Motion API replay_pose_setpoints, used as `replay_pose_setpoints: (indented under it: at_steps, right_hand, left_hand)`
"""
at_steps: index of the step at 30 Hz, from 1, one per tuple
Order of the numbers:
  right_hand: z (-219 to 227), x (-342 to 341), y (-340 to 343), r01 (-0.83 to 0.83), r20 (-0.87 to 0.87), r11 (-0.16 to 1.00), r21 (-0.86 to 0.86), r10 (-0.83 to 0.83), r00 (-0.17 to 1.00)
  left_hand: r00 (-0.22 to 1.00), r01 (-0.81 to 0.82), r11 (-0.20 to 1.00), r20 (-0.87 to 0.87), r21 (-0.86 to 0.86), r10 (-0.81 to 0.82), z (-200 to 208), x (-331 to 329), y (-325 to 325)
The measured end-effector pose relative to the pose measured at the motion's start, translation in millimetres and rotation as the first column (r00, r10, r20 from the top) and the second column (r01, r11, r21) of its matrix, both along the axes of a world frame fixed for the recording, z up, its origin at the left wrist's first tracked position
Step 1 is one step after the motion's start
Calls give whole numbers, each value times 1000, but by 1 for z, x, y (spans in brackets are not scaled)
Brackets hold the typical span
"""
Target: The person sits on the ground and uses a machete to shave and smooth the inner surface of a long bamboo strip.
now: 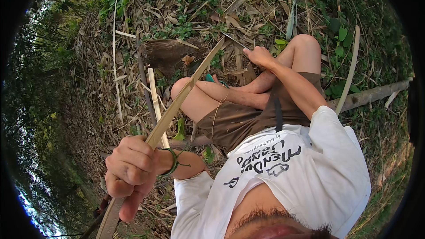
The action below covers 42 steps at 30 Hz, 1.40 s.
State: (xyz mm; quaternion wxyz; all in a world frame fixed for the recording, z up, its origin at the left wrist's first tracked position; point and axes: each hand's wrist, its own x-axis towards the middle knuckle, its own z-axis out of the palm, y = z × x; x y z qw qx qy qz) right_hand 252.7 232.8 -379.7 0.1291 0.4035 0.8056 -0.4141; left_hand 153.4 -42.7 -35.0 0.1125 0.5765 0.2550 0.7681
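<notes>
My left hand (130, 166) is closed around a long pale bamboo strip (179, 99), with a green cord band on that wrist. The strip slants from the lower left up over my left knee, and its near end runs on below the hand. My right hand (261, 56) grips a knife (235, 41), its handle hidden in the fingers. The thin dark blade points up and left, and its outer part meets or crosses the strip's far tip; contact there is too small to make out.
I sit cross-legged on leaf litter. A brown log piece (166, 55) lies beyond my left knee. Another pale strip (156, 102) lies beside that knee. At the right, a curved strip (352, 68) rises by a thick branch (376, 94). Low green plants grow around.
</notes>
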Motion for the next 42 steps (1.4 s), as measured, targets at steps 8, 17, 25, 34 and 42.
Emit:
replay_pose_setpoints:
  at_steps: [8,17,25,34,42]
  right_hand:
    - [-7,-4,1,20,-38,999,-31,-21,999]
    - [96,-19,-29,-106,-361,946,-305,-12,933]
    - [233,-65,-62,-306,-808,837,-453,-242,537]
    - [290,-72,20,-219,-858,843,-492,-512,-43]
    - [343,-61,43,-468,-578,600,-649,-789,-209]
  left_hand:
    - [1000,-12,999,28,31,11,1,-6,1]
    - [993,-92,994,73,-62,97,15,-35,11]
    - [940,340,909,82,-239,-330,53,-81,96]
    - [673,-738,672,-4,-54,739,23,-32,111]
    - [712,2,826,581,-563,394,-154,6,92]
